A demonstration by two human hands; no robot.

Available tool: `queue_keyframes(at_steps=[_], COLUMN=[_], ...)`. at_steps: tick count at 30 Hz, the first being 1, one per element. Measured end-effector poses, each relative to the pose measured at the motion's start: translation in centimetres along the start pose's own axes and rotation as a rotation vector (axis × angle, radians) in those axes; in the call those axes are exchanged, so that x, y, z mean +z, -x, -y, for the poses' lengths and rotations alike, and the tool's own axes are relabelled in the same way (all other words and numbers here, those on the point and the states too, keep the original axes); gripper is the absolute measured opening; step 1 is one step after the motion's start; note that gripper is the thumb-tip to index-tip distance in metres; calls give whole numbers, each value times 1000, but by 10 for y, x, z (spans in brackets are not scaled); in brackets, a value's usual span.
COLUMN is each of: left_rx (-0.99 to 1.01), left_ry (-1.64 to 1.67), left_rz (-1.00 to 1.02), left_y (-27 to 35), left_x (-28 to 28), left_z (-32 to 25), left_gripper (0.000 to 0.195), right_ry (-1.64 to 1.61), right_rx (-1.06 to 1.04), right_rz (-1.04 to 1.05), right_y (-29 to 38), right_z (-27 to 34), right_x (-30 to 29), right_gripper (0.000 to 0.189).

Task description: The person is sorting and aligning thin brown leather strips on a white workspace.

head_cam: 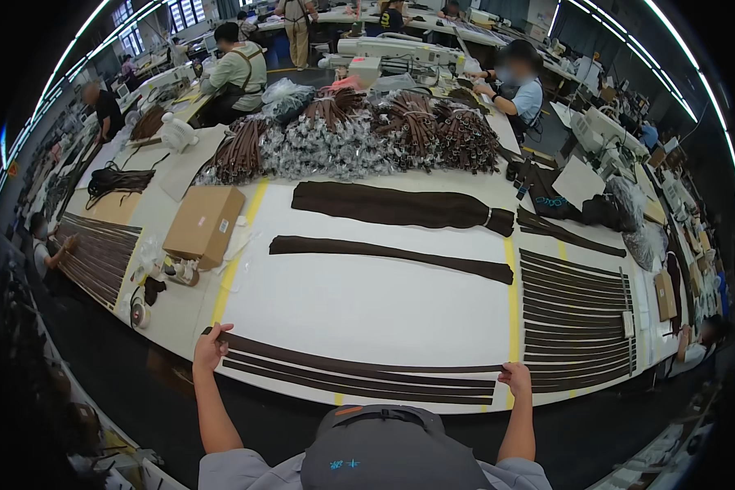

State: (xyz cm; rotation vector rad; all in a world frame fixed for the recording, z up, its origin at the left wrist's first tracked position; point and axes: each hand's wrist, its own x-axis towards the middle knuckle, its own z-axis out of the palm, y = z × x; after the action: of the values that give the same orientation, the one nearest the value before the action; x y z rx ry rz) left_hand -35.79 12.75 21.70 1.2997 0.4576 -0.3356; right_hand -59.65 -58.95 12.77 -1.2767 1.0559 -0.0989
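A dark brown strap (355, 362) is stretched between my hands over the white tabletop. At its left end, my left hand (213, 350) pinches it between thumb and fingers. My right hand (516, 376) holds its right end beside the yellow tape line. Just below lie more dark strips (355, 384), roughly parallel. Farther up the white surface rest a narrow dark brown bundle (392, 257) and a wider one (392, 207), the latter with a pale tie near its right end. To the right of my right hand, many dark strips (572, 324) are laid out in rows.
A cardboard box (203, 223) and a tape roll (139, 315) sit at left. Bundles of brown straps with buckles and clear wrapping (343, 144) line the back. A metal ruler (626, 324) crosses the right-hand strips. Other people work around the tables, one at far left handling brown strips (98, 257).
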Motion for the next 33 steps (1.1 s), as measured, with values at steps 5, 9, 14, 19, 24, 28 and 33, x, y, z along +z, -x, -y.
queue_keyframes(at_steps=[5, 9, 14, 19, 24, 28, 33], left_rx=[-4, 37, 144, 246, 205, 176, 128], left_ry=[-100, -50, -22, 52, 6, -24, -92], left_rz=[-48, -136, -268, -417, -478, -434, -361], left_y=[20, 32, 43, 52, 49, 34, 15], left_x=[-13, -20, -17, -29, -40, -53, -69], left_z=[-7, -2, 10, 26, 27, 27, 23], left_gripper=[28, 22, 13, 8, 9, 14, 19], right_ry=[47, 60, 26, 90, 80, 95, 162], right_rx=[77, 35, 23, -21, -28, -70, -94], right_rz=[212, 225, 197, 201, 161, 104, 13], right_y=[2, -5, -21, -26, -23, -3, 19], right_z=[21, 32, 44, 57, 54, 46, 30], right_x=[-7, -18, -30, -28, -32, -34, -45], right_gripper=[13, 11, 11, 14, 13, 16, 18])
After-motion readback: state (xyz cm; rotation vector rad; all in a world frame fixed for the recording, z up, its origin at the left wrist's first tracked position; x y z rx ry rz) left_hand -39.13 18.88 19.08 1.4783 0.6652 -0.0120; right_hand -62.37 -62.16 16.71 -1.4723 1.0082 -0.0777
